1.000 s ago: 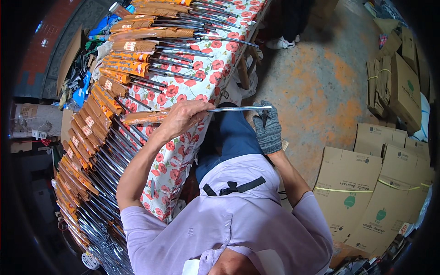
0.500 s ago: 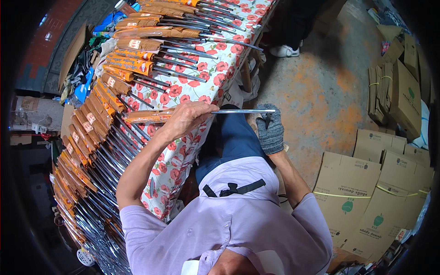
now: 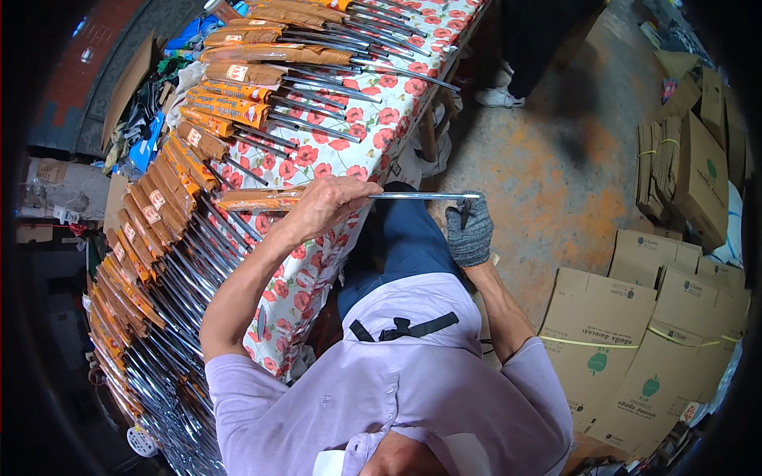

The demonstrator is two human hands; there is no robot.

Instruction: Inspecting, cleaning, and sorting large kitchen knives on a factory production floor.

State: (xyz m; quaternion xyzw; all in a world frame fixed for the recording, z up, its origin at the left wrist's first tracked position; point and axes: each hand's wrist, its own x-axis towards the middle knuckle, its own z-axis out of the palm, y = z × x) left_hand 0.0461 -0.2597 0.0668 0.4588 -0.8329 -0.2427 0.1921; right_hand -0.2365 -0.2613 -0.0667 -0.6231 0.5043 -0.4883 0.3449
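Observation:
My bare left hand (image 3: 329, 205) is closed around a long-handled tool in the middle of the view. Its wide end (image 3: 258, 199), wrapped in brown and orange with clear film, points left over the table. Its shiny metal tube handle (image 3: 425, 195) runs level to the right. At the tube's far tip is my right hand (image 3: 468, 232), in a grey knit glove, with its fingers curled. A small dark piece shows at the gloved fingers, too small to name. Many similar wrapped tools (image 3: 230, 107) lie in overlapping rows to the left.
A flower-patterned cloth covers the table (image 3: 373, 119). More metal tubes (image 3: 182, 317) crowd the left side. Flattened cardboard boxes (image 3: 599, 317) lean at the lower right, with further cartons (image 3: 698, 174) above them. Beyond the table stands a person in dark trousers and a white shoe (image 3: 500, 97).
Both hands keep almost the same place on the tool. The person beyond the table has shifted slightly, and the whole view has moved a little.

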